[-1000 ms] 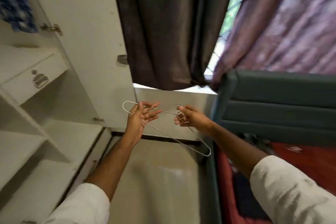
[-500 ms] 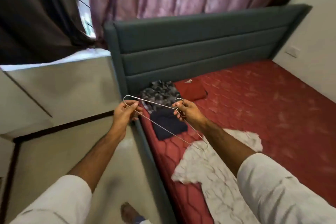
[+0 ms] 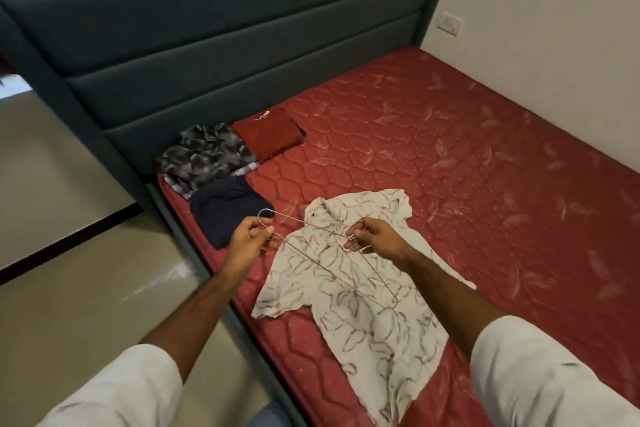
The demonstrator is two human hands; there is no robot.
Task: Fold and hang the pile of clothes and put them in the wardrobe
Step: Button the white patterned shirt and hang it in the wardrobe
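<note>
Hanging step: left hand and right hand both grip wire hanger above spread shirt; next, thread hanger into collar.

Both arms reach forward, left hand and right hand apparently curled in pinching grips.

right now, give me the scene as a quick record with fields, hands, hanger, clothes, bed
left hand: left hand grips one end of the wire hanger
right hand: right hand grips the hanger near its hook
hanger: held over the white patterned shirt, bare
shirt: spread flat on the red mattress, not yet hung
folded clothes: grey patterned garment, red garment, navy garment, near the headboard
</note>
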